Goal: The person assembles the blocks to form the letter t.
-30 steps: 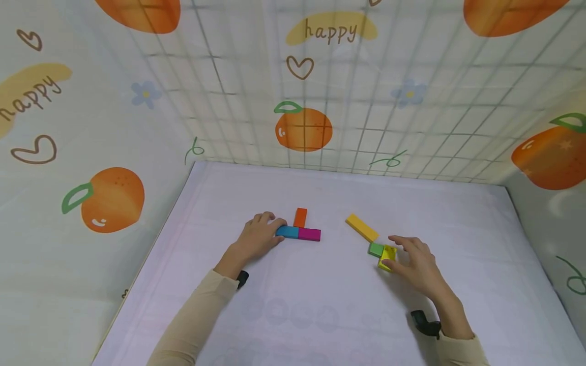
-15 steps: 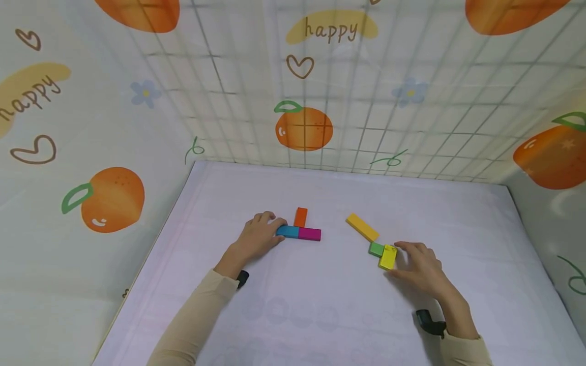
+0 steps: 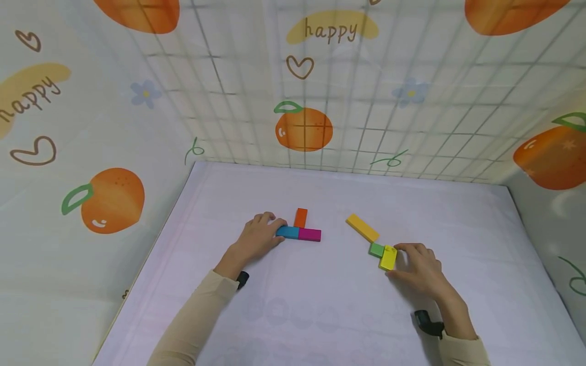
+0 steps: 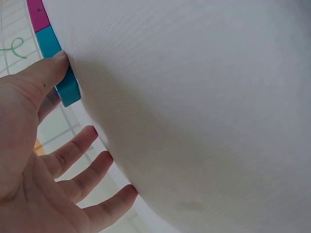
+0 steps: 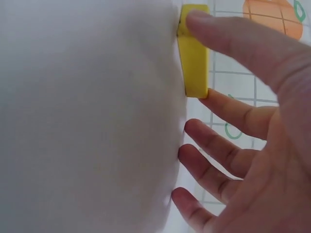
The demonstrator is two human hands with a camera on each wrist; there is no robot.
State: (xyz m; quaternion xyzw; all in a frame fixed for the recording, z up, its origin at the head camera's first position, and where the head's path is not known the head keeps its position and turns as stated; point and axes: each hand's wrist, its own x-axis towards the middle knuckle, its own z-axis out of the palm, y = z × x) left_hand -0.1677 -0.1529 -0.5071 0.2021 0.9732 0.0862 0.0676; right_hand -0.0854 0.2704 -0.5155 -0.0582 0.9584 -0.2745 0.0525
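Note:
My left hand (image 3: 258,236) pinches the left end of a blue block (image 3: 288,232) between thumb and index finger. A magenta block (image 3: 310,235) touches the blue block's right end. Behind them, an orange block (image 3: 300,217) stands out at a right angle, touching near their joint. My right hand (image 3: 421,267) holds a bright yellow block (image 5: 194,63) between thumb and index finger, the other fingers spread on the table. Against its left side lies a small green block (image 3: 376,249). A longer amber-yellow block (image 3: 362,227) slants away from the green one, their corners meeting.
The blocks lie on a white-covered table (image 3: 320,315). A patterned cloth wall (image 3: 348,101) with printed oranges rises behind the table, and more of it stands at the left and right sides.
My right hand has shifted slightly right; its thumb has gone from over the bright yellow block to the near end, its index finger to the far end. My left hand stays put.

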